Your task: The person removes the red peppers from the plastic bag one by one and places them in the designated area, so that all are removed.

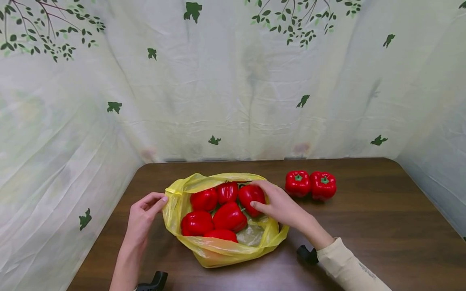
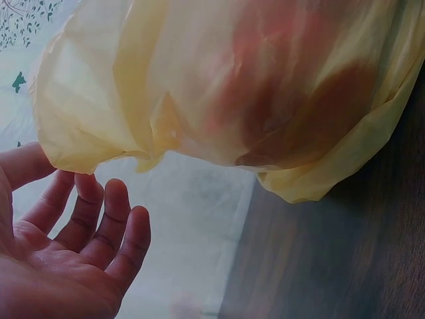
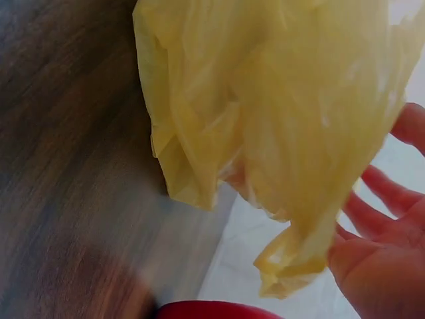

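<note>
A yellow plastic bag [image 1: 233, 255] lies with its mouth wide, several red bell peppers [image 1: 229, 217] inside. At its left rim my left hand [image 1: 142, 214] pinches the edge between thumb and forefinger; the left wrist view has the other fingers [image 2: 116, 219] of this hand loosely bent below the bag [image 2: 199, 86]. My right hand [image 1: 282, 204] reaches over the right rim, thumb and fingers around a pepper [image 1: 252, 199] at the bag's upper right. In the right wrist view the bag [image 3: 279, 133] partly hides the fingers of my right hand [image 3: 385, 246].
Two more red peppers [image 1: 297, 183] [image 1: 323, 186] stand side by side on the brown table [image 1: 382, 226], right of the bag. Behind the table hangs a pale curtain [image 1: 233, 101] with green leaf prints.
</note>
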`<state>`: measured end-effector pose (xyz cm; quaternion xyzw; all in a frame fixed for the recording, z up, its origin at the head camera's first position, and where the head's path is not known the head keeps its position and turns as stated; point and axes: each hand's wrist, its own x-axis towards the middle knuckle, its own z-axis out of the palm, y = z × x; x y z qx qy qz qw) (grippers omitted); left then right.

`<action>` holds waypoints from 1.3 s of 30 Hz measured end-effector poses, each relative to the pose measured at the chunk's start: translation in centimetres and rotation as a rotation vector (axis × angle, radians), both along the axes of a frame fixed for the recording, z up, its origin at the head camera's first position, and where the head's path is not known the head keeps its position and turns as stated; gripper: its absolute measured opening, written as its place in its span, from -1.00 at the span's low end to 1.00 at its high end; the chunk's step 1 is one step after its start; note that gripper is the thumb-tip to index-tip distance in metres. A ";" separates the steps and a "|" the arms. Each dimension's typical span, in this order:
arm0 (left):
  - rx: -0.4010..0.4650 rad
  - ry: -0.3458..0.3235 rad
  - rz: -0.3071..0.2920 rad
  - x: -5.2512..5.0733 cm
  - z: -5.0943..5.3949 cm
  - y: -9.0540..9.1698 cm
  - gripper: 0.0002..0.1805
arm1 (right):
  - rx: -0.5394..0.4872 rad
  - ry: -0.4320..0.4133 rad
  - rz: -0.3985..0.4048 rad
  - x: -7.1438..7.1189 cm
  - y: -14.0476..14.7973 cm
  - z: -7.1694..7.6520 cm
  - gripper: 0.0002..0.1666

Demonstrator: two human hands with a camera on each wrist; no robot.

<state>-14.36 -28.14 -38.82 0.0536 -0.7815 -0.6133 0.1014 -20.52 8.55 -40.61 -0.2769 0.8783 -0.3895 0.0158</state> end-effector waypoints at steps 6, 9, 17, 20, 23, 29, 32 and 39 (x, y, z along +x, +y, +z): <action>-0.013 -0.010 0.002 0.0 -0.1 0.0 -0.67 | 0.030 -0.032 -0.027 -0.8 -0.4 -0.8 -0.32; -0.014 -0.012 0.004 0.0 0.0 0.0 -0.67 | 0.060 -0.031 -0.035 -1.0 -0.7 -1.1 -0.28; -0.009 -0.020 0.015 0.0 0.1 0.1 -0.67 | 0.107 0.022 -0.058 -1.2 -1.8 -2.4 -0.11; -0.005 -0.021 0.021 -0.1 0.1 0.2 -0.67 | 0.097 0.030 -0.079 -1.3 -2.2 -2.7 -0.12; -0.001 -0.020 0.022 -0.1 0.1 0.2 -0.67 | 0.087 0.035 -0.098 -1.4 -2.4 -2.8 -0.15; -0.008 -0.023 0.023 0.0 0.0 0.1 -0.68 | 0.077 0.028 -0.112 -1.1 -2.2 -2.7 -0.11; -0.013 -0.025 0.020 0.0 0.0 0.1 -0.67 | 0.071 0.002 -0.122 -0.7 -1.9 -2.4 -0.06; -0.018 -0.021 0.013 -0.1 -0.1 0.0 -0.67 | 0.017 -0.002 -0.135 0.1 -1.1 -1.4 -0.04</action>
